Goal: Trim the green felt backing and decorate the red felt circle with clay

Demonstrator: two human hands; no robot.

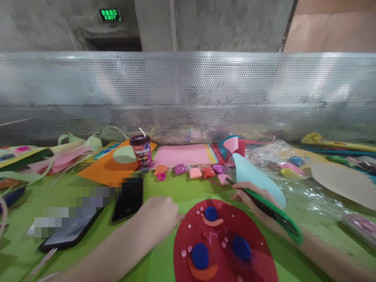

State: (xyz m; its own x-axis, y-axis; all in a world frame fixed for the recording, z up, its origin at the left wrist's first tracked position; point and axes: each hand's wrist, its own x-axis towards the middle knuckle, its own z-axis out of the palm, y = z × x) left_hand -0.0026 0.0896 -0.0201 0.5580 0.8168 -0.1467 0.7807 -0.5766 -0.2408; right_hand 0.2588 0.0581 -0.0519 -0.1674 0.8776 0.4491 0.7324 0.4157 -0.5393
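Observation:
My left hand (158, 219) rests knuckles up on the green sheet, fingers curled, touching the left edge of a dark red paper disc (225, 244). The disc carries three blue clay blobs, orange clay crescents and small pink dots. My right hand (249, 197) grips a green utility knife (272, 211) that slants down to the right, and it also holds a light blue curved paper piece (255, 178) standing up behind it.
Two dark phones (127, 199) lie left of my left hand. A purple drink cup (142, 150) with a straw stands on orange paper. Small clay lumps (195, 172) line the pink sheet. Clear plastic bags (282, 164) lie right. A perforated metal screen (188, 94) closes the back.

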